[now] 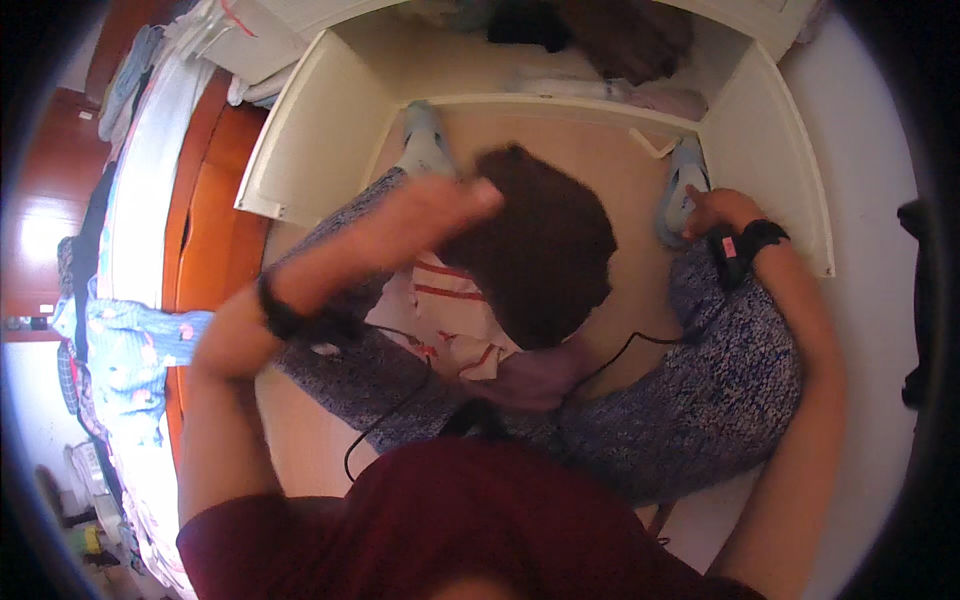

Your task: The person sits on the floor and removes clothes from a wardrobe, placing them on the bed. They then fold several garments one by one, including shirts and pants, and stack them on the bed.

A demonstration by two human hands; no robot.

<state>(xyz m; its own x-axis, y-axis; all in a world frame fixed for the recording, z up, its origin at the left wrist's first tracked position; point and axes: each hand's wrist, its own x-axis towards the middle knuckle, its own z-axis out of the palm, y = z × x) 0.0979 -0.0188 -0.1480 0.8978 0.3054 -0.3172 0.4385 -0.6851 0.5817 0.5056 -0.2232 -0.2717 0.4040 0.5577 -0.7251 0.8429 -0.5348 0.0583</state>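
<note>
My left hand (442, 214), blurred, is closed on the upper left edge of a dark brown cloth (551, 247). The cloth hangs between my knees, over a white cloth with red stripes (450, 289) and a mauve cloth (544, 375) in my lap. At the right, my right hand (716, 210) is beside my slippered foot, near the lower edge of the right cabinet door (780, 165). Its fingers are bent, and I cannot tell whether it holds anything. Black bands with cables are on both wrists.
Ahead is a low cream cabinet (547, 101) with both doors swung out and folded or heaped clothes (630, 45) inside. A white hook-shaped piece (652, 142) lies by my right foot. To the left stands a bed with an orange wood side (225, 217), bearing clothes, and a pale bin (255, 45).
</note>
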